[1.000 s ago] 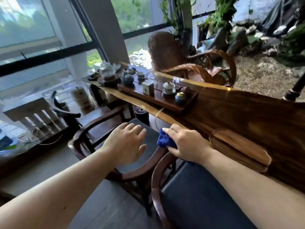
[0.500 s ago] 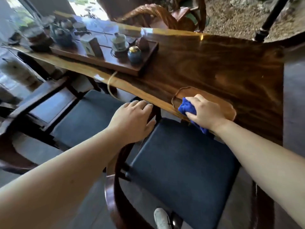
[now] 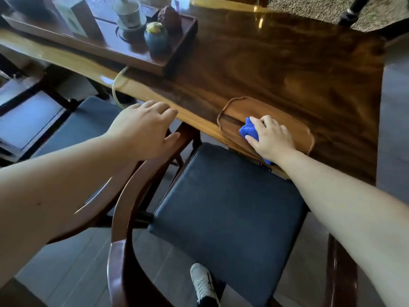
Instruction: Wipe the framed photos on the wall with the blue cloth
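My right hand (image 3: 271, 137) is closed on the bunched blue cloth (image 3: 249, 130) and rests with it on a shallow oval wooden tray (image 3: 298, 127) at the near edge of the long wooden table (image 3: 276, 69). A bit of the cloth shows under my wrist. My left hand (image 3: 143, 127) hovers with fingers spread and empty at the table's edge, above the curved armrest of a wooden chair (image 3: 119, 218). No framed photos or wall are in view.
A dark-cushioned chair seat (image 3: 225, 209) is right below my arms, with a second chair (image 3: 73, 127) to the left. At the back left a tea tray (image 3: 137, 56) carries a lidded cup (image 3: 129, 13), a blue jar (image 3: 157, 38) and a small box (image 3: 76, 16). My white shoe (image 3: 202, 284) stands on the floor.
The view has tilted down from the windows to the table. My right hand has carried the cloth forward onto the oval tray, and my left hand has moved to the table's edge.
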A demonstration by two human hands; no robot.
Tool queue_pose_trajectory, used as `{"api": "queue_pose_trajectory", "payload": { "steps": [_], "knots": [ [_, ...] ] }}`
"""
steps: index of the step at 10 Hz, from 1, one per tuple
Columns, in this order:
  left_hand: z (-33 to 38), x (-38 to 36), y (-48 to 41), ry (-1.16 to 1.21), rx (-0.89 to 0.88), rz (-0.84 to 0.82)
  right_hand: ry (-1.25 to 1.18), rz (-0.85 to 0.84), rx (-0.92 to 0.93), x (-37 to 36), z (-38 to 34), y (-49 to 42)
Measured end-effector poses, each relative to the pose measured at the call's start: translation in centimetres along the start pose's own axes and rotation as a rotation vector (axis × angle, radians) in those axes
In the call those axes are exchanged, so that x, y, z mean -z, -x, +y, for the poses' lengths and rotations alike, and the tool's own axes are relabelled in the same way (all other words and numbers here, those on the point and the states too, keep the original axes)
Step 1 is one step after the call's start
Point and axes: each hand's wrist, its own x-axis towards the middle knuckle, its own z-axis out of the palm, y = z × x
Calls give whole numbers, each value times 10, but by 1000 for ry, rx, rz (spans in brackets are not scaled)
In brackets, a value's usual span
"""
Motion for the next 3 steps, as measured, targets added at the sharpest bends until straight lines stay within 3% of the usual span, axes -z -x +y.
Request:
{"api": "queue_pose_trajectory", "payload": {
  "steps": [2, 3],
  "knots": [
    [-11, -12, -2, -75, -52, 22, 69, -144, 29, 19, -8, -4],
    [-18, -5, 13, -104, -4, 38, 20, -68, 196, 48, -36, -8]
  ]
}}
